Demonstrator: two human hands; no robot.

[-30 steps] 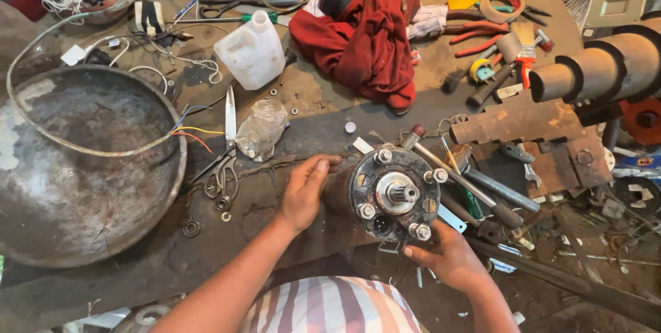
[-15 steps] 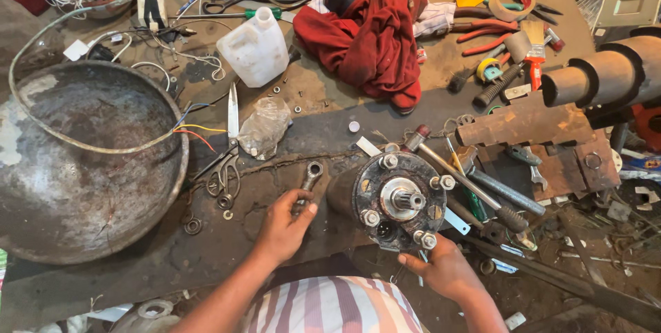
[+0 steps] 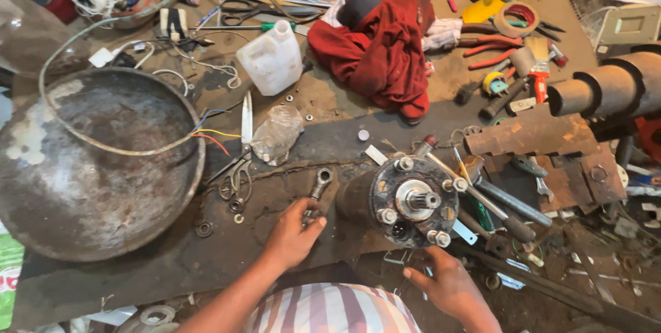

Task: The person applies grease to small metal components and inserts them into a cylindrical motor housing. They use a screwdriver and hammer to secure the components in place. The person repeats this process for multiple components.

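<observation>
Head view: left hand (image 3: pixel 292 236) clamped on grey steel ring spanner (image 3: pixel 317 192); right hand (image 3: pixel 447 281) open under round rusty motor flange (image 3: pixel 413 201), bolts seated, none loosened yet.

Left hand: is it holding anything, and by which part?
The left hand grips a grey metal ring spanner by its lower handle end; the ring end points away.

The wrench (image 3: pixel 318 188) was a short, dark, greasy ring spanner lying on the grimy tabletop (image 3: pixel 138 271), its ring end pointing toward one o'clock and its handle end under the fingers of the left hand (image 3: pixel 292 236). At three o'clock from it stood the motor hub (image 3: pixel 413 201), a round, rusty metal flange ringed with bolts, its splined shaft facing up. The right hand (image 3: pixel 451 285) touched its six o'clock edge.
</observation>
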